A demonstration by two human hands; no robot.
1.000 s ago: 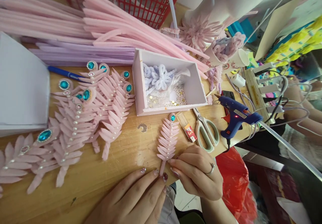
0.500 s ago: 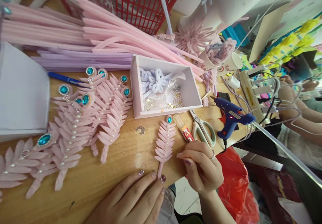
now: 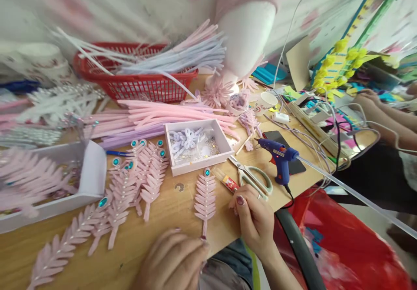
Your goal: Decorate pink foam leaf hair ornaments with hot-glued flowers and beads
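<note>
Wooden surface (image 3: 176, 207), patterned drape (image 3: 130, 7) behind. Obscured: pink plumes (image 3: 32, 177) at far left, blurred and cut off by the view's edge; the stem tip of one pink frond (image 3: 205, 196), hidden at my left hand (image 3: 176, 257). Left hand: palm down, blurred; whether its grip pinches or merely rests, I cannot tell. My right hand (image 3: 256, 220): beside the frond, apart from it, fingers curled narrow, tips partly hidden. Frond: flat before the white box (image 3: 202, 162), long axis running away from me, teal gem (image 3: 207, 172) farthest.
</note>
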